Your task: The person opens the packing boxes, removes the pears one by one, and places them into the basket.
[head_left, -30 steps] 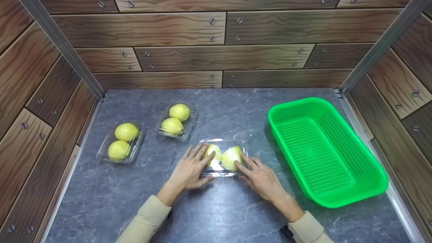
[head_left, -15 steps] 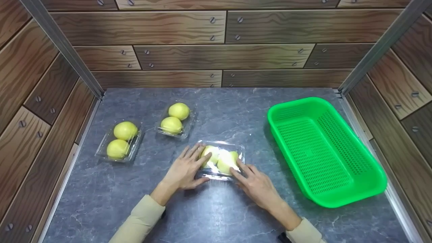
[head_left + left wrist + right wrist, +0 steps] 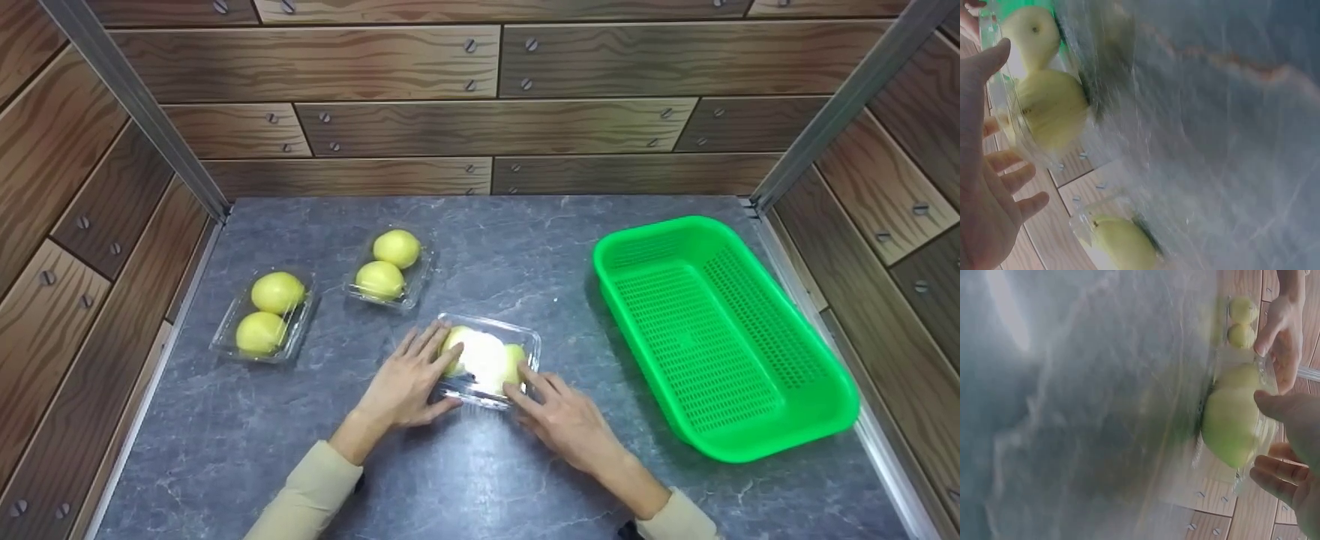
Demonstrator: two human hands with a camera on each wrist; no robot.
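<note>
A clear plastic clamshell box (image 3: 526,346) lies on the table, with two yellow-green, apple-like fruits (image 3: 514,360) inside. Strong glare on its lid hides part of them in the head view. My left hand (image 3: 403,384) rests on the box's left side, fingers spread over the lid and thumb by the front edge. At the right front corner, my right hand (image 3: 564,420) touches the lid with extended fingertips. In the left wrist view the left fingers (image 3: 1019,179) are fairly straight beside the box. The right thumb (image 3: 1271,405) is next to the box wall in the right wrist view.
Two similar clear boxes with two fruits each stand at the left, one nearer (image 3: 300,330) and one farther back (image 3: 421,274). A green perforated plastic basket (image 3: 645,360) stands at the right. Wood-patterned walls (image 3: 397,64) enclose the marbled grey tabletop (image 3: 517,247).
The clamshell box has shifted slightly left and towards me and turned a little clockwise. Both hands have moved along with it, staying on its sides.
</note>
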